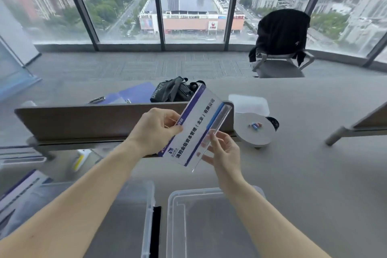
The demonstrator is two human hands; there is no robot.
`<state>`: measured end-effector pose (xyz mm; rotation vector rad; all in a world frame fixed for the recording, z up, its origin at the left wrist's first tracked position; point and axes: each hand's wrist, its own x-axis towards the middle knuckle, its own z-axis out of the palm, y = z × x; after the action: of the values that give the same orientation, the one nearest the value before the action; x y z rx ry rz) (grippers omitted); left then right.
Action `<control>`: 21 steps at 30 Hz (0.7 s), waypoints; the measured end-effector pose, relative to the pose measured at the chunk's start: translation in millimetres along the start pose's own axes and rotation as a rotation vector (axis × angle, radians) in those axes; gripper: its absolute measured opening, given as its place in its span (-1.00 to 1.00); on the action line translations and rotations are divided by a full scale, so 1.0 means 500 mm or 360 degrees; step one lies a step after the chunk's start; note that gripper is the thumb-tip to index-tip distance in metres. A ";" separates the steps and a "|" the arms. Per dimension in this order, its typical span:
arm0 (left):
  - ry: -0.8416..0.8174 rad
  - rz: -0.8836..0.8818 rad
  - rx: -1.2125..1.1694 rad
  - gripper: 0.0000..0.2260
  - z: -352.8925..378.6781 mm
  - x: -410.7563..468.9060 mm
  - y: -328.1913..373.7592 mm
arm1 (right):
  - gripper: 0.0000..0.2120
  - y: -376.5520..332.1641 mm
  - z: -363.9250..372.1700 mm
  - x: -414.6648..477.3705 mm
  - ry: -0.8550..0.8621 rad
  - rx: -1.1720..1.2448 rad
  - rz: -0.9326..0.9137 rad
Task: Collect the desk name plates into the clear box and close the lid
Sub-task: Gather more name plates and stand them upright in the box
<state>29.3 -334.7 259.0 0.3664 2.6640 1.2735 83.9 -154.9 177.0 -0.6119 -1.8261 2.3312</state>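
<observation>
We stand in a high office room with floor-to-ceiling windows (125, 6) that look down on city blocks and a long low building. A chair (280, 48) draped with a dark jacket stands by the glass, on grey carpet. Before us lies a pale grey surface (314, 174), wide and mostly bare to the right. A brown divider panel (83, 119) crosses it from the left, and behind the panel we see a black bag (173, 92) and a blue folder (134, 94) with a pen beside it. Just right of the panel's end sits a round grey disc (254, 132) with a few small coloured bits on top.

Our left hand (157, 130) grips the desk name plate (194, 128) at its left edge, thumb over the front. Our right hand (224, 153) holds the clear lower edge with its fingers loosely curled around it. The plate is lifted off the surface and tilted, its white face with dark characters turned towards us.

Below our arms, at the near edge, lies the clear box (209, 226), open, and its inside looks bare. To its left lies a second clear container (125, 216), with a narrow dark gap between the two. More blue-and-white plates (18, 192) show at the far left, blurred. Between the box and the divider the surface is bare.
</observation>
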 end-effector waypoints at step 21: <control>0.0124 -0.0486 0.0456 -0.89 -0.380 -0.381 -0.293 | -0.86 0.233 0.498 -0.333 -0.0506 -0.0491 0.0288</control>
<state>141.7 -619.4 270.7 -0.0593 2.8318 0.8370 158.3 -466.9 153.6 -0.4760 -2.3966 2.3898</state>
